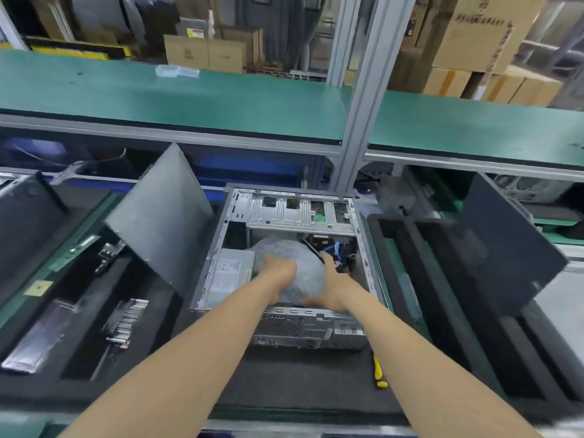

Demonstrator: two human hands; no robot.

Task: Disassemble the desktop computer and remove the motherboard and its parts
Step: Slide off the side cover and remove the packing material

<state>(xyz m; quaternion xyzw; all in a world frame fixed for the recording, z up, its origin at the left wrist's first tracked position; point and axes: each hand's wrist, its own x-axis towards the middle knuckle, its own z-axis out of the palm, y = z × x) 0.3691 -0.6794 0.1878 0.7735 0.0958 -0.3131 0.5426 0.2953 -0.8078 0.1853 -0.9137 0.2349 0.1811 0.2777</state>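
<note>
Between left hand (pixel 280 270) and right hand (pixel 332 287) sits bundle (pixel 284 248).

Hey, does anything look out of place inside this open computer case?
Yes: a grey, crinkled plastic-looking bundle fills the middle of the case, beside the power supply. It looks like packing wrap, not a component. The left hand rests on it; the right hand cups its side.

The left hand (pixel 279 270) and right hand (pixel 332 289) clasp a grey rounded bundle (pixel 282 248). It sits inside an open metal computer case (pixel 309 327).
</note>
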